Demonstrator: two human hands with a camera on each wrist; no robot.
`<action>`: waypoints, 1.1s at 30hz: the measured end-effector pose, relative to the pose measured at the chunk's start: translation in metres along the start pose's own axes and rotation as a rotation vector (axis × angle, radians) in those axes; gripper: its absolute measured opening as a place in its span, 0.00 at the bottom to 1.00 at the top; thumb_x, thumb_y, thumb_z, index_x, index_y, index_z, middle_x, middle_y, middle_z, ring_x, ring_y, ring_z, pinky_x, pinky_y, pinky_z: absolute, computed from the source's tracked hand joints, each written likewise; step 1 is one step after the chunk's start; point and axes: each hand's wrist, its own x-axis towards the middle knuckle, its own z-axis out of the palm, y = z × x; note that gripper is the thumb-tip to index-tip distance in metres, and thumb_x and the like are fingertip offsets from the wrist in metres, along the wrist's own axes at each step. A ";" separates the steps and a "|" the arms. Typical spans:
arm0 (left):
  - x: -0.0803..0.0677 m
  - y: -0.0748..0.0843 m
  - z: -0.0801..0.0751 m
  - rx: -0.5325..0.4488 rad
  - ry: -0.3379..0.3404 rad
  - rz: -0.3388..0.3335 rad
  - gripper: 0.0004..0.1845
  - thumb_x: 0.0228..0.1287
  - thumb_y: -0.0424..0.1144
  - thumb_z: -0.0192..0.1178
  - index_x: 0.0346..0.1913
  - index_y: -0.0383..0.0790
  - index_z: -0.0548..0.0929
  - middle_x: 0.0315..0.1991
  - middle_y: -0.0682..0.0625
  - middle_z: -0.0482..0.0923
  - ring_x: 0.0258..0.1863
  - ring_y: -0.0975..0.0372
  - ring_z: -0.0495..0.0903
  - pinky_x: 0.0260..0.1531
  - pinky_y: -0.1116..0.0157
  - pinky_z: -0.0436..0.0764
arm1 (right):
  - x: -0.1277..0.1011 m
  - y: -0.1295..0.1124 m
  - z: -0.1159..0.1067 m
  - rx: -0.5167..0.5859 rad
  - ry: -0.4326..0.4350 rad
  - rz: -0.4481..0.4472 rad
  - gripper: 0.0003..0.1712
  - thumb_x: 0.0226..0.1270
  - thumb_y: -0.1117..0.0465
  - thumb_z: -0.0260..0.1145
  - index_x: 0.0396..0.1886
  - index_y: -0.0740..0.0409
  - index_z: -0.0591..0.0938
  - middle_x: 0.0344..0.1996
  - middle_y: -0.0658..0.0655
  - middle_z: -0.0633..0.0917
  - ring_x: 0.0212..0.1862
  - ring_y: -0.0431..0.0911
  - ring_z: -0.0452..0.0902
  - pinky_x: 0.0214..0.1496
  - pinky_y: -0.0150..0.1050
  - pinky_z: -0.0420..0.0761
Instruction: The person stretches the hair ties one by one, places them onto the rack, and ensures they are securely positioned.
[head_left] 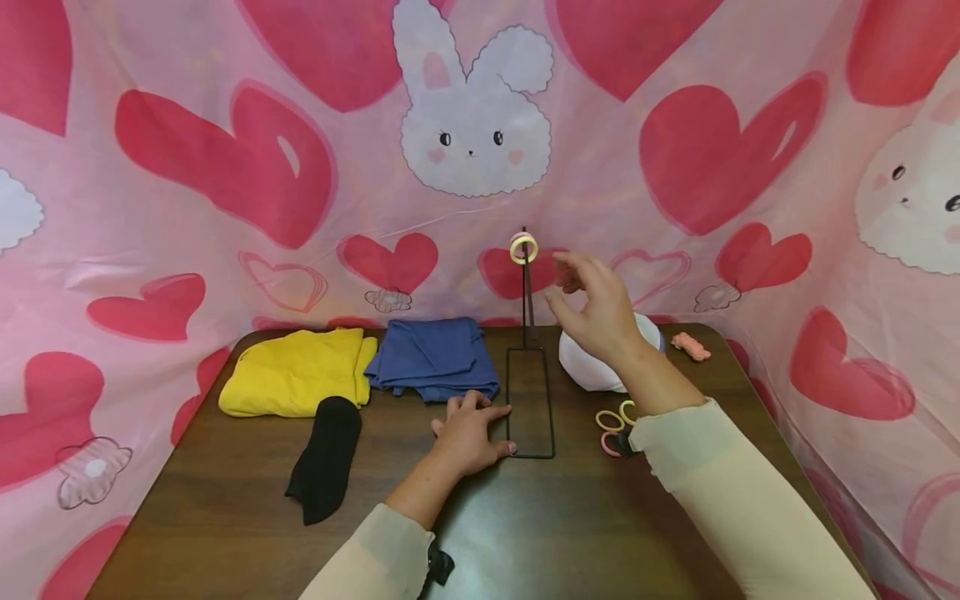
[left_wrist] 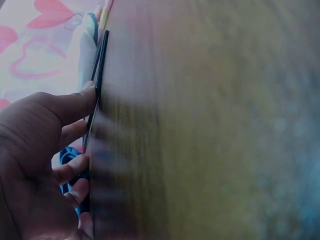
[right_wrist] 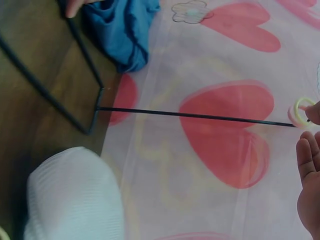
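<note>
A black wire stand (head_left: 552, 400) has a flat rectangular base on the table and a tall upright. A pale yellow ring (head_left: 523, 248) and a pink one behind it hang at its top. My left hand (head_left: 468, 437) presses the left side of the base, fingers spread, thumb by the near corner; the left wrist view shows the thumb (left_wrist: 82, 102) against the black rod. Just right of the hanging rings, my right hand (head_left: 600, 308) is raised with thumb and fingers apart. In the right wrist view, its thumb partly covers the ring (right_wrist: 299, 112).
Folded yellow cloth (head_left: 296, 375) and blue cloth (head_left: 431, 358) lie at the back left, near a black sock (head_left: 327, 458). At right are a white rounded fabric item (head_left: 588, 367), several yellow and pink rings (head_left: 610, 421) and a small coral-pink object (head_left: 691, 347). A patterned curtain (head_left: 480, 158) surrounds the table.
</note>
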 end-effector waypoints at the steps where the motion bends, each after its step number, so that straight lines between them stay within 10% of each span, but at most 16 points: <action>1: 0.000 0.000 0.000 -0.003 0.000 0.001 0.33 0.59 0.61 0.74 0.68 0.63 0.82 0.63 0.49 0.69 0.61 0.48 0.64 0.43 0.44 0.62 | -0.004 0.000 -0.002 -0.001 -0.008 -0.004 0.28 0.60 0.67 0.75 0.62 0.66 0.81 0.43 0.63 0.84 0.42 0.51 0.82 0.47 0.49 0.83; 12: 0.000 0.000 0.000 -0.007 0.005 -0.004 0.33 0.58 0.61 0.75 0.68 0.63 0.82 0.63 0.50 0.69 0.61 0.48 0.64 0.43 0.44 0.62 | -0.046 0.015 -0.015 -0.035 -0.066 -0.048 0.26 0.57 0.69 0.77 0.57 0.64 0.84 0.44 0.58 0.87 0.41 0.49 0.83 0.48 0.39 0.80; 33: 0.001 -0.003 0.003 0.007 0.008 0.000 0.34 0.58 0.62 0.74 0.69 0.65 0.81 0.63 0.50 0.69 0.62 0.49 0.64 0.44 0.43 0.62 | -0.140 0.040 -0.042 -0.073 -0.378 0.090 0.24 0.58 0.66 0.79 0.54 0.58 0.85 0.43 0.51 0.86 0.42 0.46 0.83 0.43 0.50 0.85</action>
